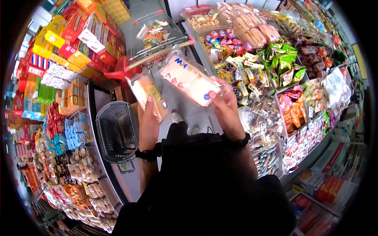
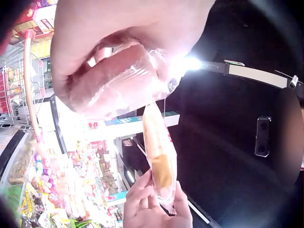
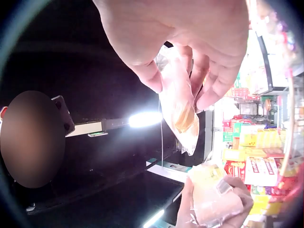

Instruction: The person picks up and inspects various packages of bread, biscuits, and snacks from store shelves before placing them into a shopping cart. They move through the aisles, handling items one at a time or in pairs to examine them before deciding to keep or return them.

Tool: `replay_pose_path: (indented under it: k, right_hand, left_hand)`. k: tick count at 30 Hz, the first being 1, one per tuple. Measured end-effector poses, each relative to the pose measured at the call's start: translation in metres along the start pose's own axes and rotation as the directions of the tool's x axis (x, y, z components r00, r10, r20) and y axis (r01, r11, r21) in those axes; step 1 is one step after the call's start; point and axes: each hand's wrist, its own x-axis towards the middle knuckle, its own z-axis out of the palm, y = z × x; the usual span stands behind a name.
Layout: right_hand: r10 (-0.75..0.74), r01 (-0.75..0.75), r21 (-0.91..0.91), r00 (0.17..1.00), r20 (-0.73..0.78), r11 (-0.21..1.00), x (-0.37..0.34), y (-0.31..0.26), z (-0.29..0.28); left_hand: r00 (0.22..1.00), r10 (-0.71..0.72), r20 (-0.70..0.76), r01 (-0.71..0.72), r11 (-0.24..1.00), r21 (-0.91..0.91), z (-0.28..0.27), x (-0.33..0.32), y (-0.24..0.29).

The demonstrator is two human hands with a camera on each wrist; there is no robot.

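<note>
My left hand (image 1: 149,120) grips a clear-wrapped pale pack (image 1: 146,91), which looks like packaged bread, with its thumb across the front near a yellow label. To its right, my right hand (image 1: 228,110) holds a larger wrapped pack (image 1: 187,78) by its lower right corner, thumb on the face. Blue lettering and red fruit-like prints mark that bigger pack, and it tilts down to the right. In the left wrist view, fingers of the left hand (image 2: 128,23) curl round the crinkled wrapper (image 2: 118,85). From the right wrist, the right hand (image 3: 190,33) pinches its pack (image 3: 178,95) edge-on.
Ahead stands a shopping cart (image 1: 147,49) with packets inside. A dark basket (image 1: 117,131) sits on the left beside shelves of boxes (image 1: 80,37) and wrapped snacks (image 1: 80,167). Bins of candy (image 1: 252,78) and stacked pink packs (image 1: 252,29) line the right.
</note>
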Motion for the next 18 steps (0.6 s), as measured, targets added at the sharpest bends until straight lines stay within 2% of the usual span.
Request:
replay_pose_path:
  k: [2,3,4,6,8,9,10,11,12,13,14,16,17,18]
  right_hand:
    - [-0.058,0.057,-0.023,0.998,-0.031,0.998,-0.002,-0.004,-0.005]
    - [-0.064,0.064,-0.017,0.997,-0.052,0.998,-0.002,-0.005,-0.009]
    - [-0.076,0.075,-0.013,0.994,-0.078,0.997,-0.002,-0.004,-0.015]
    - [-0.099,0.101,0.012,0.989,-0.106,0.995,-0.004,-0.005,-0.024]
    - [-0.129,0.134,0.019,0.979,-0.160,0.991,-0.005,-0.006,-0.031]
    - [-0.141,0.139,-0.023,0.969,-0.202,0.990,-0.007,-0.010,-0.033]
    - [-0.165,0.156,-0.057,0.960,-0.224,0.986,-0.008,-0.011,-0.035]
    - [-0.176,0.152,-0.115,0.952,-0.249,0.982,-0.012,-0.013,-0.037]
    - [-0.187,0.143,-0.171,0.944,-0.274,0.975,-0.016,-0.018,-0.039]
    - [-0.152,0.105,-0.174,0.945,-0.288,0.979,-0.020,-0.023,-0.041]
    - [-0.182,0.134,-0.177,0.940,-0.288,0.975,-0.025,-0.023,-0.045]
    - [-0.191,0.143,-0.163,0.923,-0.333,0.976,-0.034,-0.026,-0.051]
    - [-0.204,0.152,-0.167,0.910,-0.360,0.974,-0.038,-0.027,-0.055]
    - [-0.241,0.171,-0.204,0.884,-0.401,0.964,-0.042,-0.027,-0.060]
  left_hand:
    - [0.995,-0.103,-0.018,0.103,0.995,0.001,-0.015,0.005,-0.013]
    - [0.989,-0.139,-0.046,0.132,0.982,-0.131,-0.008,0.009,-0.009]
    - [0.992,-0.103,0.077,0.116,0.976,-0.186,-0.009,0.015,-0.008]
    - [0.979,-0.178,0.098,0.201,0.926,-0.320,0.002,0.017,-0.005]
    - [0.931,-0.194,0.309,0.276,0.929,-0.247,0.001,0.017,-0.007]
    - [0.941,-0.207,0.267,0.274,0.930,-0.246,0.006,0.015,-0.008]
    - [0.924,-0.228,0.308,0.305,0.925,-0.228,0.005,0.014,-0.014]
    - [0.945,-0.166,0.283,0.170,0.985,0.012,0.000,0.016,-0.024]
    - [0.955,-0.087,0.283,0.015,0.969,0.246,-0.003,0.021,-0.033]
    - [0.954,-0.107,0.281,0.045,0.975,0.219,0.002,0.031,-0.035]
    - [0.940,-0.126,0.317,0.055,0.973,0.224,0.009,0.035,-0.037]
    - [0.962,-0.237,0.134,0.217,0.965,0.149,0.039,0.035,-0.027]
    - [0.945,-0.199,0.258,0.153,0.970,0.187,0.041,0.042,-0.030]
    - [0.934,-0.218,0.283,0.165,0.966,0.198,0.045,0.047,-0.032]
